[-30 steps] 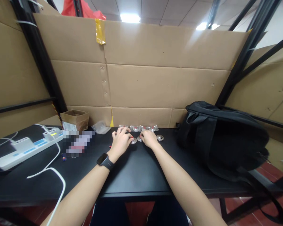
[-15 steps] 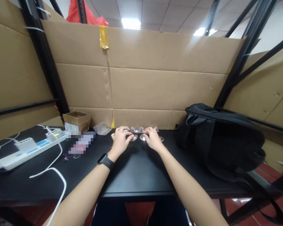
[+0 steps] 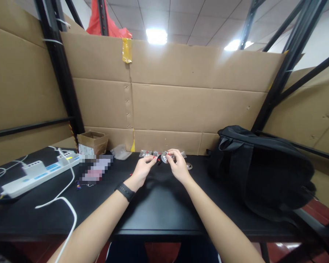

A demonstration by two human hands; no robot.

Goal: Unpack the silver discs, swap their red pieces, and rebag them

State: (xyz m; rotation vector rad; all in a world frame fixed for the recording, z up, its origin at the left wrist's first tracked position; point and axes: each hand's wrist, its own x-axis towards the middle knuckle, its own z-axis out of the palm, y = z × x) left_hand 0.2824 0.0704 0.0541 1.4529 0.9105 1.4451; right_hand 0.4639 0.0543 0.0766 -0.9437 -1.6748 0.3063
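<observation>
Over the back middle of the black table, my left hand (image 3: 144, 170) pinches a small round disc (image 3: 159, 159), turned so that a dark face with red shows. Beside it, my right hand (image 3: 178, 166) grips a shiny silver disc (image 3: 165, 157) between thumb and fingers. The two discs are close together; whether they touch I cannot tell. Behind the hands lie small clear plastic packets (image 3: 146, 153) in a row along the cardboard. A metal ring-like disc (image 3: 189, 166) rests on the table to the right of my right hand.
A black backpack (image 3: 263, 175) fills the right side of the table (image 3: 164, 215). On the left are a white power strip (image 3: 41, 175) with cables, a small cardboard box (image 3: 93, 142), a clear plastic bag (image 3: 121, 152) and a blurred-out item (image 3: 97, 170). Cardboard walls (image 3: 170, 106) enclose the back.
Both hands have lifted the silver discs off the table and brought them together. The left one has been tilted to show its dark side. The camera view has shifted slightly.
</observation>
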